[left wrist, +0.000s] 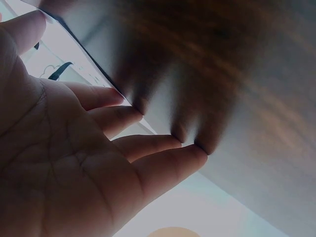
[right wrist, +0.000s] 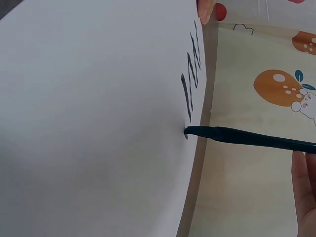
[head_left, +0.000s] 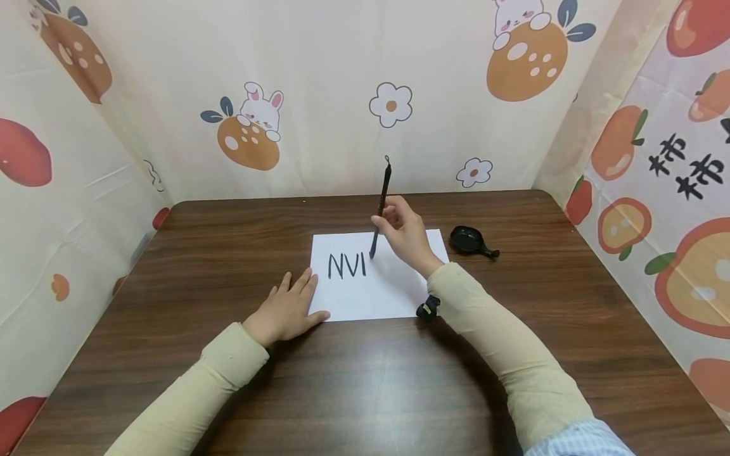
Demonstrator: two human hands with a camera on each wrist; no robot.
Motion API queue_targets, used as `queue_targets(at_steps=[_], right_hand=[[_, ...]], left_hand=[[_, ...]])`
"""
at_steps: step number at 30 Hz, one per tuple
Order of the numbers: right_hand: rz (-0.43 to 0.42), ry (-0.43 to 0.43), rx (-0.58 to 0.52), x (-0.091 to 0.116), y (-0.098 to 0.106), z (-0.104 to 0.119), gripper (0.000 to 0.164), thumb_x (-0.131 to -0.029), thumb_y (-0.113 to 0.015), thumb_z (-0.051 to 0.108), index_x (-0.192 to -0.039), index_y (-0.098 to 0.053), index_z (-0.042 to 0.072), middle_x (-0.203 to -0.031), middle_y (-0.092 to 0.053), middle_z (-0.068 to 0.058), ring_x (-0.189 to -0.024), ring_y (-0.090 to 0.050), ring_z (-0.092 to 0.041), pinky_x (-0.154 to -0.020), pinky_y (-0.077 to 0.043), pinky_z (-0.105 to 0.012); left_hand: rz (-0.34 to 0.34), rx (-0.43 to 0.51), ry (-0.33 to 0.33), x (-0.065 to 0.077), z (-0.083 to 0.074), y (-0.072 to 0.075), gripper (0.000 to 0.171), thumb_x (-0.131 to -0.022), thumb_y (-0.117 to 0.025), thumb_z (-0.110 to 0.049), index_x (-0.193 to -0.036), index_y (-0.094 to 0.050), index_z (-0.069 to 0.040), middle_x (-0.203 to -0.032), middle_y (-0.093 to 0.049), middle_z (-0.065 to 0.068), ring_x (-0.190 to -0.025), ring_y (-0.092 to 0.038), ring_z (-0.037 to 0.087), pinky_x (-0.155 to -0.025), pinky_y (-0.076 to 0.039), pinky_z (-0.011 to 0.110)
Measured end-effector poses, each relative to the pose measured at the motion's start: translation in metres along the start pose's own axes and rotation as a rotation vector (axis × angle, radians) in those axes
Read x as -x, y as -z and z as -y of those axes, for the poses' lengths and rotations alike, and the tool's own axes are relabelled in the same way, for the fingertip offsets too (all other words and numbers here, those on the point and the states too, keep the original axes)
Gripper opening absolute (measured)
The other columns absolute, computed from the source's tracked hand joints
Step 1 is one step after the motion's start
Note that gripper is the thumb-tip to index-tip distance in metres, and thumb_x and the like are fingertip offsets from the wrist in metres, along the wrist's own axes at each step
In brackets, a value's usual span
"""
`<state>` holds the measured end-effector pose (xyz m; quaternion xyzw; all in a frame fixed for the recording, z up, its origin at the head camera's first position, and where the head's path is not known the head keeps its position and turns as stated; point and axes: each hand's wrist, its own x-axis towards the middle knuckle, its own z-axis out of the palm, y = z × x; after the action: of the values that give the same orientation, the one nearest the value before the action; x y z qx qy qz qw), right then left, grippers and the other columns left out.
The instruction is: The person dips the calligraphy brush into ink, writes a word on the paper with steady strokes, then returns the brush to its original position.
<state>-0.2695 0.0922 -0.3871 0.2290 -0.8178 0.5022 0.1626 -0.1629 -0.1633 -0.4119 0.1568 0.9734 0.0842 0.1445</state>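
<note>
A black writing brush (head_left: 385,180), with a small loop at its top, is pinched between the thumb and fingers of my right hand (head_left: 403,234). Its dark tip meets a white sheet of paper (head_left: 365,301) just right of the black strokes (head_left: 346,265), which read like "NVI". Seen from the right wrist, the brush (right wrist: 247,137) touches the paper (right wrist: 98,98) at a short dark mark below the longer strokes. My left hand (head_left: 288,309) lies with spread, straight fingers at the sheet's left edge, its thumb over the lower left corner.
To the right of the sheet sits a small black dish (head_left: 466,239) with a short handle. Brown wood grain covers the table (head_left: 342,386). Behind and at both sides hang pale curtains (head_left: 331,76) printed with fruit, rabbits and flowers. A dark strapped device (head_left: 428,308) is at my right wrist.
</note>
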Motion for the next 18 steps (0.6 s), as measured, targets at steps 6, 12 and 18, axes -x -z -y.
queue_targets(at_steps=[6, 12, 18], right_hand=[[0.029, -0.015, -0.002, 0.0016, 0.0022, 0.0009, 0.026, -0.095, -0.066, 0.018, -0.118, -0.054, 0.012, -0.094, -0.067, -0.009, -0.077, -0.063, -0.019, -0.069, -0.054, -0.030], [0.053, -0.037, -0.013, 0.0035, 0.0046, 0.0022, 0.027, -0.094, -0.066, 0.019, -0.117, -0.054, 0.014, -0.092, -0.066, -0.009, -0.078, -0.063, -0.019, -0.070, -0.056, -0.032], [0.086, -0.060, -0.027, 0.0049, 0.0062, 0.0034, 0.030, -0.094, -0.067, 0.020, -0.118, -0.054, 0.010, -0.091, -0.066, -0.009, -0.079, -0.063, -0.020, -0.070, -0.057, -0.034]], left_hand=[[0.005, 0.006, 0.001, 0.0002, -0.0002, 0.0002, 0.085, -0.097, -0.051, -0.054, -0.156, -0.020, -0.002, -0.164, -0.014, 0.017, -0.143, -0.015, 0.057, -0.109, -0.025, 0.070], [0.007, 0.006, 0.004, 0.0000, -0.0005, 0.0007, 0.086, -0.096, -0.052, -0.055, -0.156, -0.019, -0.003, -0.164, -0.014, 0.017, -0.143, -0.015, 0.057, -0.109, -0.025, 0.070], [0.002, 0.002, 0.008, 0.0003, -0.0007, 0.0001, 0.086, -0.096, -0.052, -0.055, -0.156, -0.020, -0.003, -0.164, -0.014, 0.016, -0.143, -0.016, 0.057, -0.109, -0.025, 0.070]])
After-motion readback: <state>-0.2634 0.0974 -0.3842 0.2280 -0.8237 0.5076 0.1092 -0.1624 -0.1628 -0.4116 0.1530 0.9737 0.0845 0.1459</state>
